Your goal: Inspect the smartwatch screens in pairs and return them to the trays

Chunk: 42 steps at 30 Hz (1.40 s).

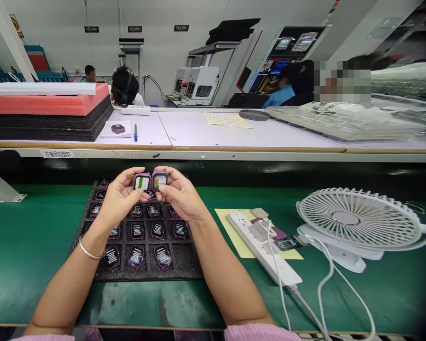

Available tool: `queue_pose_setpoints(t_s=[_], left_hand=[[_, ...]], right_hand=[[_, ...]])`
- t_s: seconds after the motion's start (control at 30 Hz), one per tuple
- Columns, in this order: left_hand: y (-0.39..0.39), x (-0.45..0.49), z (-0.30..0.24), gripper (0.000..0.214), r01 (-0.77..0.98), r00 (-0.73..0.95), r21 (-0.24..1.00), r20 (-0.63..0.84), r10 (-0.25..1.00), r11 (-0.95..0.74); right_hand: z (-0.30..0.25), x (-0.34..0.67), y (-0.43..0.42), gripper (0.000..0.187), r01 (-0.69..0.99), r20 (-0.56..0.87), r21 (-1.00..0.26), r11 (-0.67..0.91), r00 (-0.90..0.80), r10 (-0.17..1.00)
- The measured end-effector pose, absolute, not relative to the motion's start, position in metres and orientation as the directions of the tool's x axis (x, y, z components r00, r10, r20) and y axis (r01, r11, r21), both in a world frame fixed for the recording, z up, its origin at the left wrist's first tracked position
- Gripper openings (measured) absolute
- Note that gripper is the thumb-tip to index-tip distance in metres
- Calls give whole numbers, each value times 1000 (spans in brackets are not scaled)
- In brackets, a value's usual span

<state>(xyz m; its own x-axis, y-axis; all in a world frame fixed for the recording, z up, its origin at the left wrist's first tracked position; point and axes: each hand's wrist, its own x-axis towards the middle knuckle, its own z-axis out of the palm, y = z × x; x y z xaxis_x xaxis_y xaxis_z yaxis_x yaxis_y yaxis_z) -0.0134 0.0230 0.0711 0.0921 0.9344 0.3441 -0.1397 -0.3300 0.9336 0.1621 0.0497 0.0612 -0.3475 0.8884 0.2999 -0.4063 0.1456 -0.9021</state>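
Above the middle of the green desk (31, 255), both hands are up over a black foam tray (188, 267); the left hand (122, 199) has a firm grip on a square purple smartwatch (142, 182), screen lit; the right hand (180, 194) pinches a twin smartwatch (160, 180); glossy watches (137, 231) sit in rows in the pitted foam; a white ribbed fan (358, 220) stands just beside a power strip (262, 248).

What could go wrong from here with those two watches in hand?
A slip could drop the purple-cased smartwatch in the left hand or the one in the right hand onto the watches seated in the black foam tray, possibly scratching screens. The white cable near the right forearm might snag.
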Motion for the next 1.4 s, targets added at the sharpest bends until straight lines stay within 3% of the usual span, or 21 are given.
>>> queue_pose_setpoints(t_s=[0.23,0.9,1.13,1.4], left_hand=[[24,-14,71,29,-92,48,941,331,943,-325],[23,-11,72,51,-135,71,936,337,939,-326],[23,-13,73,29,-67,30,932,358,933,-356],[25,-14,71,33,-84,19,927,368,930,-365]], right_hand=[[56,159,52,33,-404,280,-906,128,-346,895],[58,160,49,48,-386,323,-905,180,-345,881],[57,161,50,35,-383,292,-914,134,-393,872],[57,160,49,36,-414,298,-903,114,-413,860]])
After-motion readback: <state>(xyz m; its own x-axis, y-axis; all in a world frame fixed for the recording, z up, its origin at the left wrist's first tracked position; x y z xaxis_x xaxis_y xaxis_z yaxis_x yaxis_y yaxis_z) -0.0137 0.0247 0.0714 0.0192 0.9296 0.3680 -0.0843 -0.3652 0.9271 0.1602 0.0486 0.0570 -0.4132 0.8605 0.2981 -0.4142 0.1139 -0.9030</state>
